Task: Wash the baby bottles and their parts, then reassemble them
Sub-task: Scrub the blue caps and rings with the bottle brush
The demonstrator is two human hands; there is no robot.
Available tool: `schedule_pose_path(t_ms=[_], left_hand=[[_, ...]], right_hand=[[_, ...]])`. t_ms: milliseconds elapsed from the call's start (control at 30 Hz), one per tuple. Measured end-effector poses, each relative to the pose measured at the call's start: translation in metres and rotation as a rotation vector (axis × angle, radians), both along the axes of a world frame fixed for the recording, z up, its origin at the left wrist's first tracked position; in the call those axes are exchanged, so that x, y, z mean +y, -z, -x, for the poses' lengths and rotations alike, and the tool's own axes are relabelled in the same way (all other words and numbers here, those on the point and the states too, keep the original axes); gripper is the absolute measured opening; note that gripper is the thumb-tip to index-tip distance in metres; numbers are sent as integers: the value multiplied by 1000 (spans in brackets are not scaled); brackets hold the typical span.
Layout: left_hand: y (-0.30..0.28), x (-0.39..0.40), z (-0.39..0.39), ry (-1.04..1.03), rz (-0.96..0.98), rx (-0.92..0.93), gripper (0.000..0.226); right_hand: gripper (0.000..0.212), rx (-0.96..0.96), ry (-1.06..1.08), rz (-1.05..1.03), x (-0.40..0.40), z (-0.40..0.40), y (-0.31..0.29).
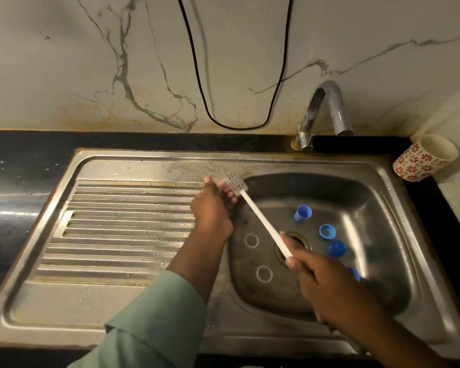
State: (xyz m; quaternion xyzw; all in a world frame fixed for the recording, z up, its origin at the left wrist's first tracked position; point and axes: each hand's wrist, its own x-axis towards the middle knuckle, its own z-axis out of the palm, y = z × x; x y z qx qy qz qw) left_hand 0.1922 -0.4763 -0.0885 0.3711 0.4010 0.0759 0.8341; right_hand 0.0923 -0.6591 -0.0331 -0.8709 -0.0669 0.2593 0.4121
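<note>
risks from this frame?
1. Small clear rings and blue caps lie loose in the basin near the open drain; they could wash toward it.
2. Right hand grips the brush only at its handle end; bristles by the left hand may flick water.

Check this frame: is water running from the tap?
No, the tap shows no stream at its spout, and the right hand holds the bottle brush over the sink.
</note>
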Motion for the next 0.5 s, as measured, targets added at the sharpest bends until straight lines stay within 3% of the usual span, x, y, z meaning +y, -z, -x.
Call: schedule_pose_path(t_ms=[167,267,500], left_hand=[[-8,-15,2,-7,261,-30,5],[-9,-13,-5,-103,364,8,12],[-11,-18,-7,-9,312,13,29]], right_hand=[[44,-10,80,-7,11,2,9],[45,-9,14,25,5,15,6],[45,-135,-44,141,-12,18,14]])
